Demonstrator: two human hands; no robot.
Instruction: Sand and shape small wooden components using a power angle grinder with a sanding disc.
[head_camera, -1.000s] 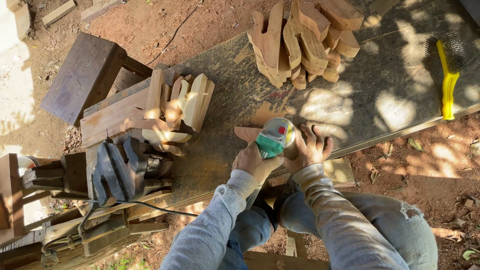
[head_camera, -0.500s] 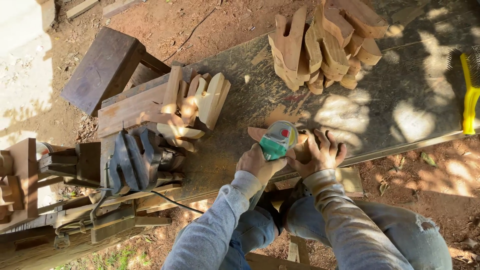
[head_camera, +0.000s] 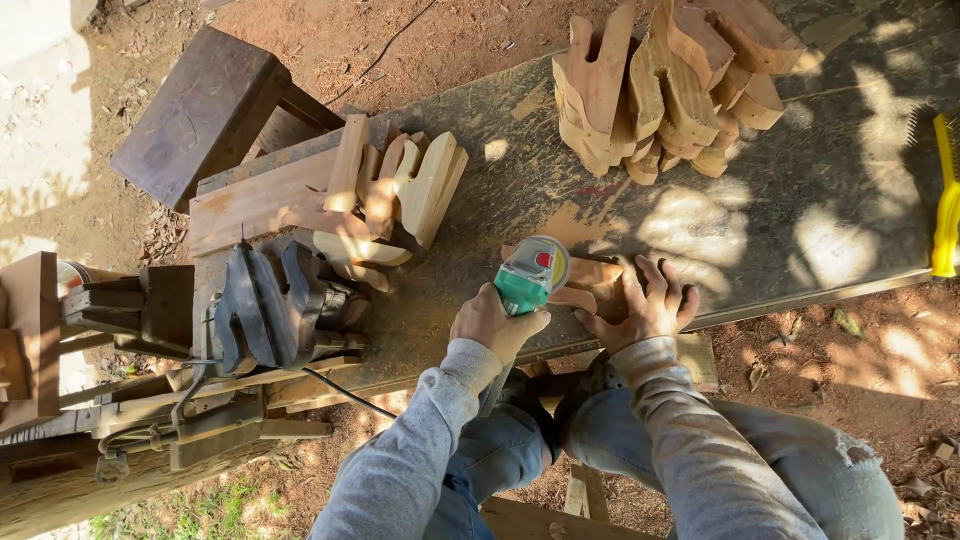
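The surface (head_camera: 800, 230) is a long, dark, worn plank set outdoors over red dirt (head_camera: 860, 350) strewn with chips and dry leaves, with dappled sun across it. There are no bins or boxes; the wood lies in open heaps.

The left hand (head_camera: 492, 322) is wrapped tight around a green sander (head_camera: 530, 275), whose disc end points away from the person. Just right of it, the right hand (head_camera: 645, 305) is spread wide, fingers splayed, pressing flat on one wood cutout (head_camera: 590, 275) that lies on the near edge of the surface. The sander touches or nearly touches that cutout; the contact point is hidden by the tool.

Beyond the right hand, well apart, stands one stack (head_camera: 670, 85) of cut wooden shapes; perhaps a dozen pieces, though the overlap makes the count unsure. Beyond and to the left of the left hand lies a second, smaller pile (head_camera: 395, 195) of about six pale shapes, resting on flat boards. Further left of it sits one dark metal vise (head_camera: 275, 310), and past that a dark wooden stool (head_camera: 200, 110) on the dirt. A thin black cord (head_camera: 350, 392) runs under the surface's edge near the left sleeve. Far right of the right hand, one yellow handle (head_camera: 945, 200) lies at the frame's edge. Grey sleeves and jeans fill the near foreground.
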